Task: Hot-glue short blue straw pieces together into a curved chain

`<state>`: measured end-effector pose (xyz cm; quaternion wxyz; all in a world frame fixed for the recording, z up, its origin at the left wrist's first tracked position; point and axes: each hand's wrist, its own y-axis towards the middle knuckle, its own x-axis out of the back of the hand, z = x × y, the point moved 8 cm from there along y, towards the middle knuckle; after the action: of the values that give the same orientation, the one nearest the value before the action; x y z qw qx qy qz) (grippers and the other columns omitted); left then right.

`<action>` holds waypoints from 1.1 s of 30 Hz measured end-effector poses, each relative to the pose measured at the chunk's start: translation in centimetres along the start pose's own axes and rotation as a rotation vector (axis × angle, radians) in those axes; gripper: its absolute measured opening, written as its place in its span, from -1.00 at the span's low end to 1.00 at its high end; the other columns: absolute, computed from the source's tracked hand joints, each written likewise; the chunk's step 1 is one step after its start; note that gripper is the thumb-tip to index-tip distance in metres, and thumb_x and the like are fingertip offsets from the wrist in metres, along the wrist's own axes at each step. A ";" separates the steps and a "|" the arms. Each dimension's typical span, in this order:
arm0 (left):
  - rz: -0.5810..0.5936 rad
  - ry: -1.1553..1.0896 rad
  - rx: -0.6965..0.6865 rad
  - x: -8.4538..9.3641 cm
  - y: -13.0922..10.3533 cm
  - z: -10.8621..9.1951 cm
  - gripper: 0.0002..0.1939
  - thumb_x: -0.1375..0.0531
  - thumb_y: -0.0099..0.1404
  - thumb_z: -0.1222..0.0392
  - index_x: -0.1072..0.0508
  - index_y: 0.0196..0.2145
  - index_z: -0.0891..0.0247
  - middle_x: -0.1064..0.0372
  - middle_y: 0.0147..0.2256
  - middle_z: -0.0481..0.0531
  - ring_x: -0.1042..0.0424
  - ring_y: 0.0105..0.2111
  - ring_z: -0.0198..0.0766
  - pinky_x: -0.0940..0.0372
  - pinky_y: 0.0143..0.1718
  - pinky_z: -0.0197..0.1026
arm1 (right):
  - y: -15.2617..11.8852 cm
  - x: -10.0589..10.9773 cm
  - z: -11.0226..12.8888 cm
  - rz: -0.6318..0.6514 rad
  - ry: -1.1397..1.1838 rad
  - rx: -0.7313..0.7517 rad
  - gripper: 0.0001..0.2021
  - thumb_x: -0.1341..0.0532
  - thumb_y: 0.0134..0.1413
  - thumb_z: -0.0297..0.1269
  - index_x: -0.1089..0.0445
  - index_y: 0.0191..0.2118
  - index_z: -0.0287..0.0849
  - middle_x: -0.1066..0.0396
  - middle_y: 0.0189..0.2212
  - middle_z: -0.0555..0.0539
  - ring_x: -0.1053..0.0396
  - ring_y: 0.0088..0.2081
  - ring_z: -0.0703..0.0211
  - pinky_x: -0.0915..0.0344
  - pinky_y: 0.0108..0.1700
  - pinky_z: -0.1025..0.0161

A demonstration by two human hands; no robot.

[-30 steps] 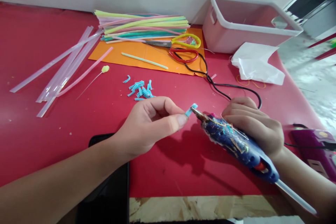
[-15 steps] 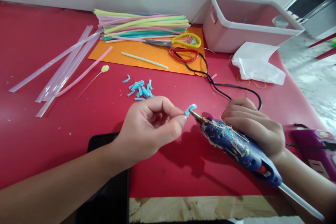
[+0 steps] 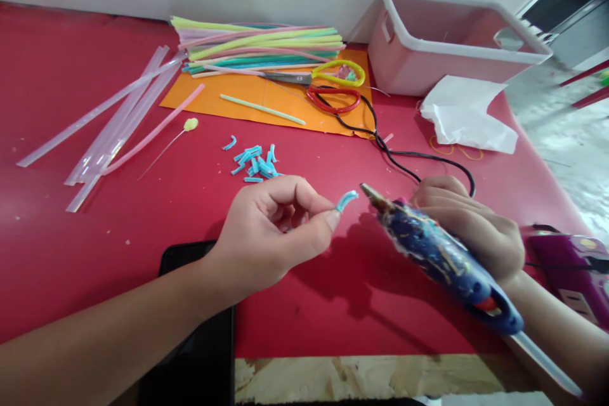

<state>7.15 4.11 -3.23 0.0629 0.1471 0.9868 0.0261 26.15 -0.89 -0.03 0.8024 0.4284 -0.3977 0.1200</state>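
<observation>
Now that the blue hot-glue gun (image 3: 442,260) in the right hand (image 3: 476,231) has drawn back, its nozzle no longer touches the short curled blue straw piece (image 3: 346,200) pinched by the left hand (image 3: 271,235) above the red table (image 3: 71,235); gluing looks done. The pink plastic bin (image 3: 451,44) at the far right corner looks empty.

No text, label, brand, number or sign can be read anywhere here.
</observation>
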 end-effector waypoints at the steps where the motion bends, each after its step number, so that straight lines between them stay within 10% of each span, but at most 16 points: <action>1: 0.008 -0.002 -0.001 0.0 0.0 0.0 -0.83 -0.32 0.11 0.40 -0.45 -0.54 0.24 -0.36 -0.59 -0.11 -0.31 -0.59 -0.42 -0.27 -0.60 -0.38 | 0.0 0.1 0.0 -0.019 0.012 -0.005 -0.84 -0.08 0.39 -0.36 -0.40 -0.19 -0.11 -0.33 -0.49 -0.02 -0.34 -0.47 0.13 -0.34 -0.24 0.00; 33: 0.043 -0.024 -0.036 -0.2 -0.1 0.0 -0.83 -0.32 0.15 0.45 -0.49 -0.49 0.25 -0.38 -0.56 -0.18 -0.34 -0.56 -0.49 -0.29 -0.55 -0.47 | 0.0 -0.8 0.1 0.113 -0.062 0.012 -0.83 -0.03 0.46 -0.29 -0.30 -0.21 -0.15 -0.33 -0.55 0.02 -0.40 -0.51 0.20 -0.21 -0.25 0.08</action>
<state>7.33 3.93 -3.24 0.0767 0.1677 0.9819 0.0434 25.57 -0.88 -0.58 0.7792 0.4134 -0.4452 0.1542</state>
